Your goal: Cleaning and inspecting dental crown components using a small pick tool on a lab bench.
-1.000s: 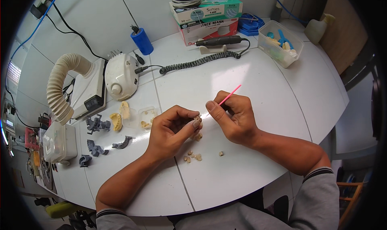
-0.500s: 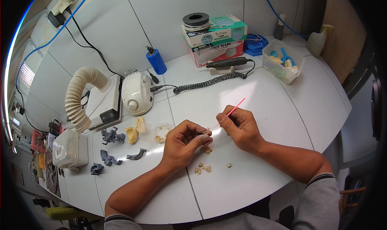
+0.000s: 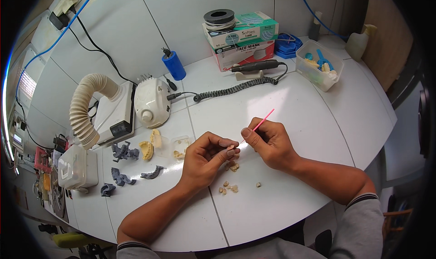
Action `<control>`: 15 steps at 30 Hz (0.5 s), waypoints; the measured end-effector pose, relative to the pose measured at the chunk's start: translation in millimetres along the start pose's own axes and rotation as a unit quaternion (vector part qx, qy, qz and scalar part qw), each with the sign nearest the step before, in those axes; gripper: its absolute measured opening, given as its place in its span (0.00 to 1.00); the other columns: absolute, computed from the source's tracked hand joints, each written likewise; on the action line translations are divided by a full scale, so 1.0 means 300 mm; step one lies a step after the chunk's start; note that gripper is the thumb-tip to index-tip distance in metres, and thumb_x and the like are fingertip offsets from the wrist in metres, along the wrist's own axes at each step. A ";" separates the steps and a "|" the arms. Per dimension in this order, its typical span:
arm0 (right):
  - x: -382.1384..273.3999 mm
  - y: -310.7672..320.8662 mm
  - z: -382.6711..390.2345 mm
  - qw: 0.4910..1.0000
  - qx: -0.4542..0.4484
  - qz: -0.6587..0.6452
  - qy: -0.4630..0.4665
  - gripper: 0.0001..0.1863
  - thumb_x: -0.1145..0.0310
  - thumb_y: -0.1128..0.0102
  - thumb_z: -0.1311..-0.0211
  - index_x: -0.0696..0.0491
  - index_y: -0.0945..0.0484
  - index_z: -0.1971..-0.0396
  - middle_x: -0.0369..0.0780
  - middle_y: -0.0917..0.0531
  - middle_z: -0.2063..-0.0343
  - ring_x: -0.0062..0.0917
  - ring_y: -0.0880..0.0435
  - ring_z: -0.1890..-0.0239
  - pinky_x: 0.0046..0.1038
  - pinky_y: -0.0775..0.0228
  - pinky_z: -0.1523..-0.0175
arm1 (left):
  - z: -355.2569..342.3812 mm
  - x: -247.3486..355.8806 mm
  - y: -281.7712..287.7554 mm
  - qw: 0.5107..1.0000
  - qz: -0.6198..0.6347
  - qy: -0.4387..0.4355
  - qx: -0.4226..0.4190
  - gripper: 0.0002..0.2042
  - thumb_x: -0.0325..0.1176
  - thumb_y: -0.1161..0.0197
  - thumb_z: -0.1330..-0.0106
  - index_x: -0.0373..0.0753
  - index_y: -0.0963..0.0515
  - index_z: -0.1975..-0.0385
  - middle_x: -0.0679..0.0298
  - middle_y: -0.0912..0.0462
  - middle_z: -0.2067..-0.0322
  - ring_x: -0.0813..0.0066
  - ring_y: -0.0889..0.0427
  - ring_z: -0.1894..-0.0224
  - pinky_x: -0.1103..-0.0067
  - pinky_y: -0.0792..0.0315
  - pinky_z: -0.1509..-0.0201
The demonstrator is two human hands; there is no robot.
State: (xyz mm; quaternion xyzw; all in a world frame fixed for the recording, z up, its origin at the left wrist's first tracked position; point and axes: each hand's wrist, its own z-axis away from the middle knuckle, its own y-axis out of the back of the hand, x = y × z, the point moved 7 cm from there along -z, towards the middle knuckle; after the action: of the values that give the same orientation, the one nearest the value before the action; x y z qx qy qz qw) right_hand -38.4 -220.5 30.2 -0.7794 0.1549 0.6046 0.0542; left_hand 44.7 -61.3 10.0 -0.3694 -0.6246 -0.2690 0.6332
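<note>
Two stacked cartons bear printed lettering on their front faces: the upper carton (image 3: 247, 33) is green and white, the lower carton (image 3: 250, 55) red and white. A black spool (image 3: 219, 21) rests on top. Left hand (image 3: 202, 158): thumb and fingers pinch a small piece (image 3: 230, 147) above the white table (image 3: 272, 213). Right hand (image 3: 273, 145): separate from the left, gripping a pink stick (image 3: 266, 118) angled toward the piece; tip contact cannot be determined. Loose tooth-like pieces (image 3: 234, 188) lie below.
</note>
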 end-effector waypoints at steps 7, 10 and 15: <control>0.019 0.004 0.003 1.000 0.002 -0.022 -0.006 0.17 0.65 0.39 0.19 0.58 0.20 0.72 0.27 0.31 0.82 0.09 0.38 0.77 0.22 0.48 0.73 | -0.002 -0.013 0.001 1.000 -0.004 0.006 -0.007 0.06 0.21 0.36 0.24 0.33 0.25 0.53 0.53 0.12 0.53 0.64 0.09 0.48 0.73 0.14 0.46; 0.000 0.001 0.003 1.000 -0.003 -0.014 0.017 0.17 0.66 0.38 0.19 0.58 0.20 0.72 0.28 0.29 0.81 0.09 0.37 0.77 0.22 0.47 0.73 | 0.001 -0.009 0.001 1.000 -0.011 -0.002 -0.009 0.06 0.21 0.36 0.24 0.33 0.24 0.53 0.54 0.12 0.54 0.64 0.09 0.49 0.73 0.13 0.49; -0.009 -0.006 0.013 0.999 -0.033 0.003 0.023 0.15 0.68 0.38 0.21 0.58 0.20 0.72 0.30 0.27 0.81 0.10 0.36 0.77 0.22 0.47 0.73 | 0.002 -0.011 -0.001 1.000 -0.011 0.006 -0.016 0.06 0.22 0.35 0.24 0.33 0.24 0.52 0.55 0.12 0.55 0.64 0.09 0.49 0.74 0.12 0.51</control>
State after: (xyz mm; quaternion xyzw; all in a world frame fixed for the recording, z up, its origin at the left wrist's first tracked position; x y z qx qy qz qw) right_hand -41.9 -217.4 31.5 -0.7940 0.1383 0.5915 0.0229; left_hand 44.0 -61.5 6.7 -0.3711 -0.6203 -0.2880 0.6282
